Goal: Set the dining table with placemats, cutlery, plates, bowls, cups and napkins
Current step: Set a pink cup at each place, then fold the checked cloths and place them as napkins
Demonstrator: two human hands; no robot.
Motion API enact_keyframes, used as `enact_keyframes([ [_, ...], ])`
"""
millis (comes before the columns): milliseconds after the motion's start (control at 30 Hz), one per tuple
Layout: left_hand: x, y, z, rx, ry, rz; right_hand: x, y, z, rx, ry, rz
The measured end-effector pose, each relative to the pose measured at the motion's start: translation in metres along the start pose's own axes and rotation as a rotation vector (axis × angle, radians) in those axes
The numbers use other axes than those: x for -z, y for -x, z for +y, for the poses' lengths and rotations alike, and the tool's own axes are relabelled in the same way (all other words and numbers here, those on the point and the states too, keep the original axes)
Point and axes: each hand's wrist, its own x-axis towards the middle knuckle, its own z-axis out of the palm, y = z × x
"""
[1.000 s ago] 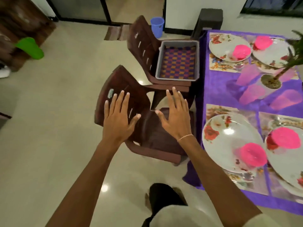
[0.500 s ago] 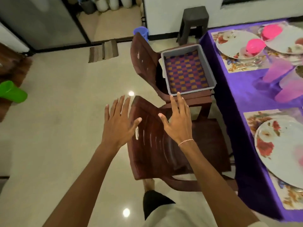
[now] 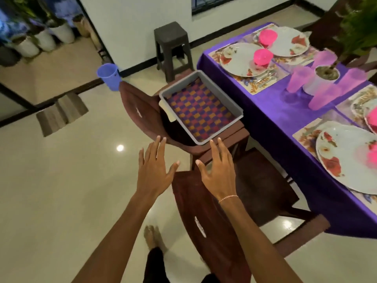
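Half a second ago both hands hovered over the near chair's backrest. Now the left hand [image 3: 153,174] and right hand [image 3: 219,176] reach farther, fingertips close to the near corner of the grey rectangular plastic tray [image 3: 221,92] without touching it. Both are spread flat, palms down, holding nothing (a thin chain circles the right wrist). The view has swung, showing more of the purple-clothed dining table [image 3: 271,119].

The tray sits on the seat of the far dark-brown plastic chair [image 3: 140,113], just beside the table edge. The near dark-brown plastic chair [image 3: 206,211] stands between the person and the tray. A blue plastic cup [image 3: 108,76] shows beyond the far chair's back, and a dark plastic stool [image 3: 171,39] stands by the wall.

A purple, orange and red checkered woven mat [image 3: 202,113] lies flat in the tray. On the table, floral placemats [image 3: 255,84] carry white flowered plates [image 3: 238,58] with pink plastic bowls [image 3: 263,56]. Translucent pink cups [image 3: 295,79] ring a potted plant [image 3: 326,74].
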Motion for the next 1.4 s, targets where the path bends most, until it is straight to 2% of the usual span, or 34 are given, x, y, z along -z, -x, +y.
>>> enact_keyframes([
  [233,0.033,-0.059,-0.097,-0.132,0.105,-0.009,-0.06,-0.032,-0.074,-0.125,0.002,0.095],
  [367,0.07,-0.119,-0.169,-0.176,0.131,-0.001,-0.095,-0.076,-0.146,-0.212,0.007,0.133],
  [567,0.078,-0.221,-0.213,-0.259,0.12,-0.05,-0.138,-0.164,-0.185,-0.265,-0.037,0.183],
  [733,0.05,-0.331,-0.232,-0.406,0.076,-0.088,-0.18,-0.257,-0.175,-0.375,-0.074,0.238],
  [900,0.027,-0.428,-0.241,-0.46,-0.025,-0.258,-0.211,-0.332,-0.159,-0.606,-0.14,0.182],
  [1067,0.002,-0.538,-0.241,-0.601,-0.069,-0.4,-0.252,-0.407,-0.143,-0.802,-0.246,0.148],
  [1233,-0.04,-0.618,-0.217,-0.759,-0.103,-0.536,-0.289,-0.465,-0.125,-1.039,-0.421,0.217],
  [1400,-0.116,-0.701,-0.195,-0.935,-0.121,-0.668,-0.342,-0.523,-0.085,-1.286,-0.562,0.328],
])
